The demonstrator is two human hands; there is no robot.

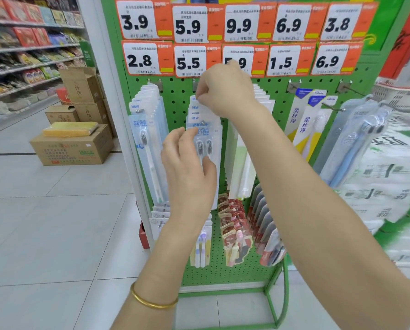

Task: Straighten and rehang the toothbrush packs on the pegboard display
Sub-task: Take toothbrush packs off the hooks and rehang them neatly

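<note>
Our right hand (225, 91) pinches the packs (215, 139) at twelve o'clock, probably seating them. Our left hand (187, 165), fingers (190, 135) loose, steadies them at six.

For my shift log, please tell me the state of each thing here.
right hand, pinching the rearmost pack's header
left hand, fingers relaxed, touching the front pack
twin toothbrush packs, on their hook, headers staggered
upper cardboard box, flaps open
lower cardboard box, closed
</note>
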